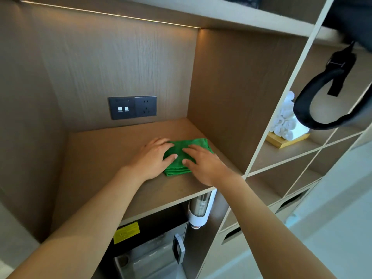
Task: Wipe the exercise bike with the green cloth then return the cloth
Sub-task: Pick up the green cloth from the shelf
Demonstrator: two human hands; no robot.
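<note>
Head view: the folded green cloth (186,156) lies on the wooden shelf (104,158), right of the black socket panel (132,107). The left hand (150,161) and right hand (203,165) press it with 2 flat, relaxed palms, gripping nothing.

From here I can read no text at all. The yellow label (126,232) on the dark front of the appliance below the shelf carries lines of black print, but they are too blurred for me to make out a single word. The dark outlet plate (132,107) on the back wall shows only sockets and two white switches, with no legible markings.
</note>
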